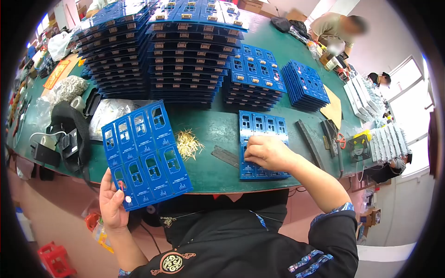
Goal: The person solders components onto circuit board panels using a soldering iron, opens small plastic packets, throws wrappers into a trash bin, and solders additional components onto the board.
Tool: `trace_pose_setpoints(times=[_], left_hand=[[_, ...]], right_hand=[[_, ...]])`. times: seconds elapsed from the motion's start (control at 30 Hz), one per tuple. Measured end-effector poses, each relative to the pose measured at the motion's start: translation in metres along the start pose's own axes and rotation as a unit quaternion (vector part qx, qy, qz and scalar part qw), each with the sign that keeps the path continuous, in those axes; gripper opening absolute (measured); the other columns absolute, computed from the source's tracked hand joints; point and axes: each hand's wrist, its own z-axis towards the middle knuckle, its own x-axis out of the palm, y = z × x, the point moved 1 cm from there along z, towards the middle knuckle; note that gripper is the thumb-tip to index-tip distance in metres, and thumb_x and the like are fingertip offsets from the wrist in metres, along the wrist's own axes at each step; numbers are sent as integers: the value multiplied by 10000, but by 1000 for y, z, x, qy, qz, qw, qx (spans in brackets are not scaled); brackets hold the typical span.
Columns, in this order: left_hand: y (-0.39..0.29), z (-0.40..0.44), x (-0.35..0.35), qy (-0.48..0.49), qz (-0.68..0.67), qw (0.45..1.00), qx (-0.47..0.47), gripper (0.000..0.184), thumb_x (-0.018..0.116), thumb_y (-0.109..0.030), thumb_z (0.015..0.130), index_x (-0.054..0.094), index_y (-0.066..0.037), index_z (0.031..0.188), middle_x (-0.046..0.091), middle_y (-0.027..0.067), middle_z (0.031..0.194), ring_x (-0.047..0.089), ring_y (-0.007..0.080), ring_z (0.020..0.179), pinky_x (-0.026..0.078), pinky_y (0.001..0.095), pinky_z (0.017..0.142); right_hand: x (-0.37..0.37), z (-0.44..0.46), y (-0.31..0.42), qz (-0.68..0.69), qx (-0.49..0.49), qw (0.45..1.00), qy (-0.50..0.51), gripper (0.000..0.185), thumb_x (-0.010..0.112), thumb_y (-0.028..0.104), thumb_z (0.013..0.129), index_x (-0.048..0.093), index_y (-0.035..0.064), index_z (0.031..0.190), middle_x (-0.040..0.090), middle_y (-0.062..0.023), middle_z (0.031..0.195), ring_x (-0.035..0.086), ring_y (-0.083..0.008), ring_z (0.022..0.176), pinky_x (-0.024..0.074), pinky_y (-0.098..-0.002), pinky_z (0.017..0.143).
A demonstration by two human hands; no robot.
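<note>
My left hand point(113, 199) grips the lower left corner of a blue circuit board panel point(147, 183), held tilted above the table's front edge. Its boards have cut-out windows and white print, and a small round white piece sits near my thumb. A second blue circuit board panel point(271, 121) lies flat on the table. Over its left part, my right hand point(266, 153) is closed with bent fingers; what the fingertips hold, if anything, is hidden. A pile of thin pale pins or sticks point(187, 144) lies between the panels, beside a dark flat strip point(225, 156).
Tall stacks of blue panels point(185, 60) stand at the back, with lower stacks point(254, 76) to their right. Scissors point(340, 141), a dark bar point(309, 142) and a small fan point(359, 147) lie at right. A black bag point(69, 120) is at left. Another person point(331, 30) works across the table.
</note>
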Motion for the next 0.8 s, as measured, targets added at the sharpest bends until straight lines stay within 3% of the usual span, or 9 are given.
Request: trace_pose_setpoints(times=[0.23, 0.33, 0.43, 0.57, 0.7, 0.8], left_hand=[[-1, -3, 0, -9, -2, 1000, 2, 708, 621, 42, 825, 308, 19, 1459, 542, 146, 1325, 565, 199, 1152, 475, 353, 995], [-5, -4, 4, -11, 1, 1000, -5, 707, 639, 21, 829, 313, 20, 1456, 552, 171, 1326, 583, 222, 1169, 478, 367, 993], [-11, -6, 9, -9, 10, 1000, -4, 687, 627, 1, 855, 301, 22, 1460, 584, 156, 1280, 601, 205, 1137, 495, 352, 969], [-13, -8, 7, -2, 17, 1000, -14, 682, 615, 4, 859, 298, 17, 1463, 583, 150, 1275, 612, 191, 1108, 516, 324, 927], [-10, -3, 12, 20, 22, 999, -14, 668, 594, 10, 878, 293, -6, 1474, 610, 138, 1210, 632, 173, 1034, 532, 302, 862], [-11, -2, 26, 24, 29, 999, -15, 667, 589, 18, 885, 290, -16, 1481, 623, 134, 1170, 640, 164, 983, 540, 286, 826]], right_hand=[[3, 2, 11, -123, -27, 992, 29, 79, 624, 129, 819, 609, 65, 864, 559, -92, 863, 589, -295, 823, 481, -407, 679], [5, 1, 12, -131, -26, 991, 27, 101, 677, 113, 793, 603, 74, 851, 573, -86, 883, 593, -288, 799, 478, -389, 676], [-3, 3, 16, -120, -33, 992, 6, 83, 620, 109, 800, 608, 58, 865, 561, -96, 863, 585, -284, 820, 477, -389, 675], [-5, 21, 25, -69, -4, 996, -65, 84, 635, 121, 833, 597, 52, 864, 569, -107, 833, 598, -310, 758, 487, -417, 644], [13, 68, 34, -33, 6, 997, -70, 144, 620, 179, 889, 591, 38, 875, 580, -148, 816, 604, -359, 777, 482, -461, 652], [23, 99, 31, -21, 32, 991, -130, 198, 592, 224, 926, 595, 28, 897, 599, -171, 815, 601, -374, 787, 484, -455, 671]])
